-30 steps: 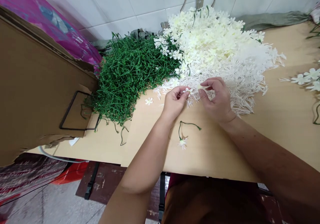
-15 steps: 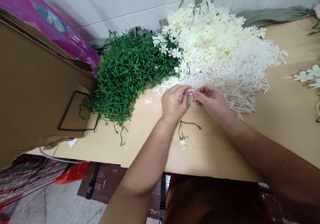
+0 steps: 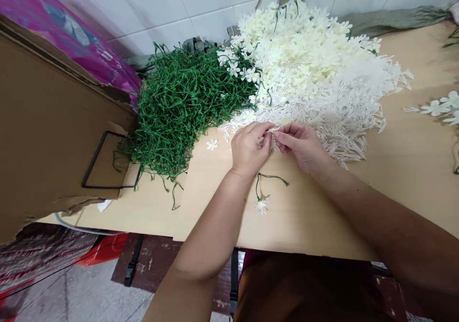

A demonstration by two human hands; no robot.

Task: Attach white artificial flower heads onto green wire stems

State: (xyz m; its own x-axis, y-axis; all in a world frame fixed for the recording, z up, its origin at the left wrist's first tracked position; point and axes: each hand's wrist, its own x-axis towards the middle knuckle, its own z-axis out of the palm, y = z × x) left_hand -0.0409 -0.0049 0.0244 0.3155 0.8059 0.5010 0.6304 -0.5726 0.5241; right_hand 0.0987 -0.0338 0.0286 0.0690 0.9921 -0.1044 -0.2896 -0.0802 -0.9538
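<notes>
My left hand is closed in a pinch, fingertips meeting those of my right hand, which pinches as well. Between them shows a bit of a small white artificial flower piece, mostly hidden by the fingers. Just behind the hands spreads a heap of thin white stamens, with a pile of cream-white artificial blossoms on and behind it. Below the hands, a forked green stem lies on the table, one end carrying a white blossom. A single loose blossom rests left of my left hand.
A large heap of green plastic stems lies left of the blossoms. An open cardboard box and a black wire frame stand at the table's left. More white flowers lie at the right, on the wooden table.
My right hand has shifted very slightly left, its fingertips closer to the left ones. The left hand and the things on the table stay as they were.
</notes>
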